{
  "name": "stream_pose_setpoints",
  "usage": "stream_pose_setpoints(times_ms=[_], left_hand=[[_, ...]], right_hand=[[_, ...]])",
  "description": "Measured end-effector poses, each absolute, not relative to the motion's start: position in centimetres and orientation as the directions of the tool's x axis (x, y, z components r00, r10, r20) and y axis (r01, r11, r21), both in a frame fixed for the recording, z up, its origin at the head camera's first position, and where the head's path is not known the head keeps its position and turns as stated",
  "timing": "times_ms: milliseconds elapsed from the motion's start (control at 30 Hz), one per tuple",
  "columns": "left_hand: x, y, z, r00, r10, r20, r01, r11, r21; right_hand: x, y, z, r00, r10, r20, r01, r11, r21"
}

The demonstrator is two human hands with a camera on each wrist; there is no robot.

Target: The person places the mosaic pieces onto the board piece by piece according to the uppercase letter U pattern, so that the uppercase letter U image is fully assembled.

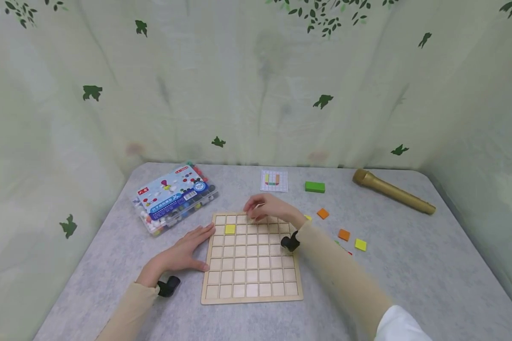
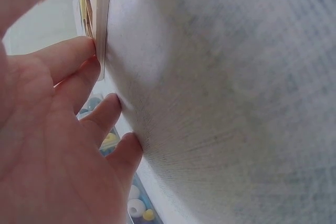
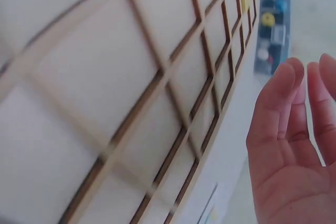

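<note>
A wooden grid board with raised square dividers lies in the middle of the table. One yellow square tile sits in a cell near its upper left corner. My left hand rests at the board's left edge, fingers and thumb spread along the frame; in the left wrist view two fingertips touch the side of the board. Over the far edge of the board is my right hand, its fingers loosely bent. Nothing shows between those fingers in the right wrist view.
Right of the board lie loose orange tiles and yellow tiles, partly behind my right sleeve. Behind the board are a pattern card and a green block. A clear box of beads stands left, a gold tube right.
</note>
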State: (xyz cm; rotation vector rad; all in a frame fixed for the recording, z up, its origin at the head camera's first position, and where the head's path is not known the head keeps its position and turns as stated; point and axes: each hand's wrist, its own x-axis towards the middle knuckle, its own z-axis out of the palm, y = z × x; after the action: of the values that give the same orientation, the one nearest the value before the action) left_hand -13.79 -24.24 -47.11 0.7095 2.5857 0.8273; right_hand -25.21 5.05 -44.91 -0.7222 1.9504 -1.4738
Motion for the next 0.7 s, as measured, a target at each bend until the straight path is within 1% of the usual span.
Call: stream_pose_setpoints(times_ms=[100,167,300,500,700], left_hand=[[-13.8,-24.3,-47.1,-0.82,0.551,-0.156,0.357,0.706,0.612],[-13.8,-24.2,-47.1,-0.82,0.552,-0.154,0.36,0.705,0.611],[-13.8,-24.2,-47.1,-0.822,0.548,-0.158,0.356,0.71,0.607],[-13.7,-24.2,-47.1,-0.82,0.554,-0.145,0.367,0.702,0.611],[-13.8,-24.4,-47.3,-0.812,0.571,-0.124,0.388,0.686,0.616]], right_hand=[[-25.6,7.2,-44.9,-0.676,-0.727,-0.117,-0.056,0.209,-0.976],[-25.8,8.6,-44.9,-0.685,-0.718,-0.12,-0.05,0.211,-0.976],[-26.0,11.5,-44.8,-0.718,-0.682,-0.138,-0.039,0.237,-0.971],[-25.9,15.7,-44.4,-0.786,-0.597,-0.16,-0.006,0.266,-0.964],[-25.8,19.1,-44.9,-0.825,-0.536,-0.179,0.022,0.286,-0.958]])
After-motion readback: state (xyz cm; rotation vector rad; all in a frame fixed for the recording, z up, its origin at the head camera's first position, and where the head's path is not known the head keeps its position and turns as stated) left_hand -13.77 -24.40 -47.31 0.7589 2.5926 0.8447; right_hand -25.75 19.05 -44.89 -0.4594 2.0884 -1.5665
